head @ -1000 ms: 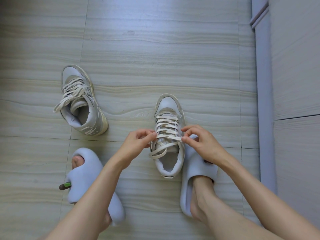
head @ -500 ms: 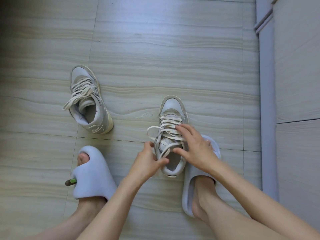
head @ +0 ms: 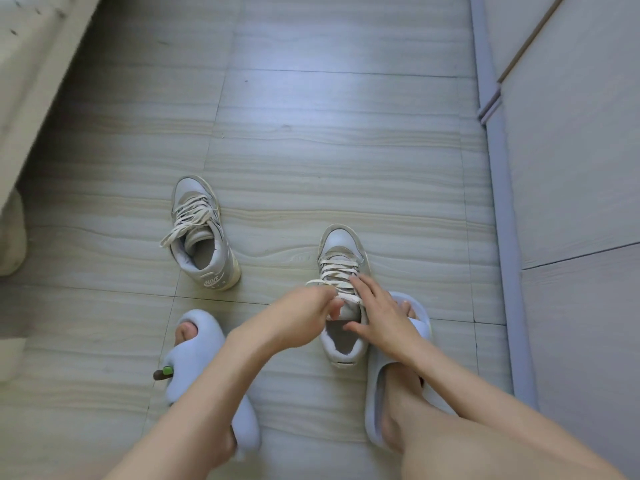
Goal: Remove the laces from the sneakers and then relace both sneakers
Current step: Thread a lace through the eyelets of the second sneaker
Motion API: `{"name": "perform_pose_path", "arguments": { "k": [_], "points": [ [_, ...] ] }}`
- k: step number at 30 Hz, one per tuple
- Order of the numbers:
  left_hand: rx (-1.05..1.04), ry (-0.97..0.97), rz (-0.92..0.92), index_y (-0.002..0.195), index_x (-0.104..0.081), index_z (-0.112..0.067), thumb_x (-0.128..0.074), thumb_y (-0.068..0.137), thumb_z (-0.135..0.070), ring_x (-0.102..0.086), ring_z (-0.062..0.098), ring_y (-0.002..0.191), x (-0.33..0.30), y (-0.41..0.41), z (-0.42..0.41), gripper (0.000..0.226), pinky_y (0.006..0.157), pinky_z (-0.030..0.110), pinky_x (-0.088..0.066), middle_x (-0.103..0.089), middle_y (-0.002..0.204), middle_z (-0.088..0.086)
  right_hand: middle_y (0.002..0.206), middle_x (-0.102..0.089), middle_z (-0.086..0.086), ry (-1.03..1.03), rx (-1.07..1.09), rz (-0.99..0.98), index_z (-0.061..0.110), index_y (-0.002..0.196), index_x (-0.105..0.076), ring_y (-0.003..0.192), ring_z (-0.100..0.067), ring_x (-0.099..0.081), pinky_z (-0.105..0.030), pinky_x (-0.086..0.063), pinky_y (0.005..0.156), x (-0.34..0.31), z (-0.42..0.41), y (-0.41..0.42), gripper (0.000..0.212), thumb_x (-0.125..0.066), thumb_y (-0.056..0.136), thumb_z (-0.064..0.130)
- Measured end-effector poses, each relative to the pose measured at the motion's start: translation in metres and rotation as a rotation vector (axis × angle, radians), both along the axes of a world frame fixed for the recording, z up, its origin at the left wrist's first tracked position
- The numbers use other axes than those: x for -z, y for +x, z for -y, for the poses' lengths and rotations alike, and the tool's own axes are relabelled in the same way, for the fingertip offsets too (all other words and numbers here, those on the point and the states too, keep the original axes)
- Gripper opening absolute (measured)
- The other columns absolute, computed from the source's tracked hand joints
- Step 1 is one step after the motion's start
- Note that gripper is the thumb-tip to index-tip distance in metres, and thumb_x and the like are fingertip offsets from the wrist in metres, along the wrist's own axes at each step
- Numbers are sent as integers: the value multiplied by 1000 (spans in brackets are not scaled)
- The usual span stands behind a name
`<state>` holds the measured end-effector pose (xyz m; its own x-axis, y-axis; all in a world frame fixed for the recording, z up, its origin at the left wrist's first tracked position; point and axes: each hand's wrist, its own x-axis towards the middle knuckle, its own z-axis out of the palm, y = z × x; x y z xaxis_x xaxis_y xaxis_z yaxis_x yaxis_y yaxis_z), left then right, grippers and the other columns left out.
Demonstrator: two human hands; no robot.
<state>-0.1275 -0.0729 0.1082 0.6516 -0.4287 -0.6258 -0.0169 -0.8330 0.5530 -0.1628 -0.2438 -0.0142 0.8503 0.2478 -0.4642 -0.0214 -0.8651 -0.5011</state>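
Two grey-white sneakers stand on the tiled floor. The near sneaker is in front of me, toe pointing away, its cream lace still crossed through the eyelets. My left hand is blurred and pinches a loose lace end at the sneaker's tongue. My right hand rests spread on the sneaker's right side, fingers on the upper lace rows. The other sneaker sits apart to the left, laced, with a loose end trailing off its left side.
My feet wear pale blue slippers, the left slipper and the right slipper flanking the near sneaker. A small green-tipped object lies by the left slipper. A cabinet front runs along the right; pale furniture stands at upper left.
The camera has tilted up and back, so more floor shows. My left hand rose from the sneaker's heel side to the tongue and took a lace end; my right hand stays on the sneaker.
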Motion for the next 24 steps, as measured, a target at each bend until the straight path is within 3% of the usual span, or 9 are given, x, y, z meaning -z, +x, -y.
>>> {"name": "perform_pose_path", "arguments": {
  "k": [4,9,15,19,22,24],
  "points": [
    [-64,-119,46,77,-48,-17,-37,101,-23,-41,15,67,-37,9,4,27,62,26,-31,-42,65,-7,151,-15,6,-68,-14,14,31,147,-15,131,-24,-33,-33,-23,78,0,-6,6,87,-68,79,40],
    [-32,-118,105,67,-49,-26,-41,99,-24,-38,2,48,-68,15,-15,33,50,16,-30,-40,57,-7,148,-22,6,-20,58,-22,30,146,-17,132,-21,-34,-32,-25,79,-1,-4,12,88,-71,77,39],
    [-151,-108,110,65,-51,-26,-41,99,-24,-40,-1,45,-65,5,-31,36,49,13,-31,-41,55,-9,151,-19,11,33,74,-123,32,148,-15,134,-16,-33,-32,-21,82,-10,-9,16,88,-68,79,47],
    [-174,-49,108,65,-53,-27,-41,99,-27,-39,1,48,-61,14,-45,36,51,14,-31,-45,58,-9,153,-27,0,133,41,-309,22,150,-20,136,-18,-35,-23,-28,102,-27,-9,30,82,-66,85,41],
    [-174,-76,76,66,-54,-24,-41,99,-28,-45,11,59,-65,25,-42,35,60,22,-35,-51,67,-1,148,-39,-5,100,-10,-357,17,148,-26,129,-22,-44,-26,-37,99,-61,-2,51,71,-61,89,37],
    [-141,-84,132,66,-56,-24,-43,98,-29,-51,16,73,-69,36,-39,36,66,26,-36,-57,84,6,141,-47,-7,58,-73,-369,12,144,-33,121,-21,-51,-29,-42,97,-91,5,71,61,-57,92,35]
  ]
}}
